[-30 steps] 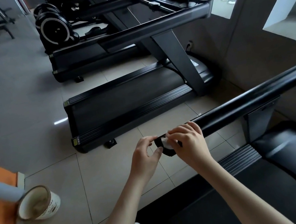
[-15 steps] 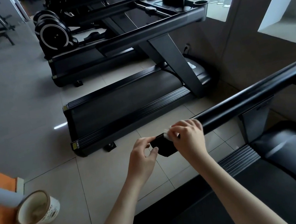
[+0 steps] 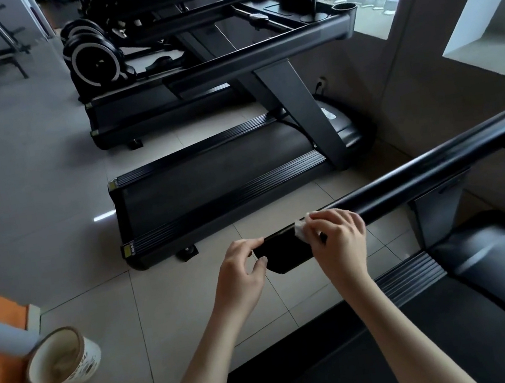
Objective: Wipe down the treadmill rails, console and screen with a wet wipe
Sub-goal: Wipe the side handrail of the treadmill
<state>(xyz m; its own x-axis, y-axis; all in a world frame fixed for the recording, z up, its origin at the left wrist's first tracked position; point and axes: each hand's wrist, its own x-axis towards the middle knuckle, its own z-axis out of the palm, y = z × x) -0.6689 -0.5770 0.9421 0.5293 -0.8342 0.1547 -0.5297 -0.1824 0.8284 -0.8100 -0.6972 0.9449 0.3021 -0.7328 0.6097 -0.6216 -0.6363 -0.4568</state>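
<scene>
"Where's the wipe?"

"Bunched under my right hand point(image 3: 338, 234), fingers curled over it and pressing it onto the top of the rail point(image 3: 438, 170), just short of the near end. Only a white corner of the wipe point(image 3: 301, 229) shows past my knuckles."

"And the other hand?"

"My left hand point(image 3: 239, 268) pinches the very tip of the rail, forefinger on top and thumb against the end face. It's just beside the right one, not touching it."

"Which way does the rail run from there?"

"Its long axis goes from that tip up and off to my right, away from me, until it leaves the view. The console is out of sight; I'd guess it lies somewhere that way."

"So which hand leads?"

"The right. It sits on the side of the long bare stretch and it has the wipe. The left is at the dead end. I'd judge the stroke should slide along the bar, away from the left hand."

"Anything to watch?"

"The underside. I can't tell whether the wipe reaches it."
</scene>
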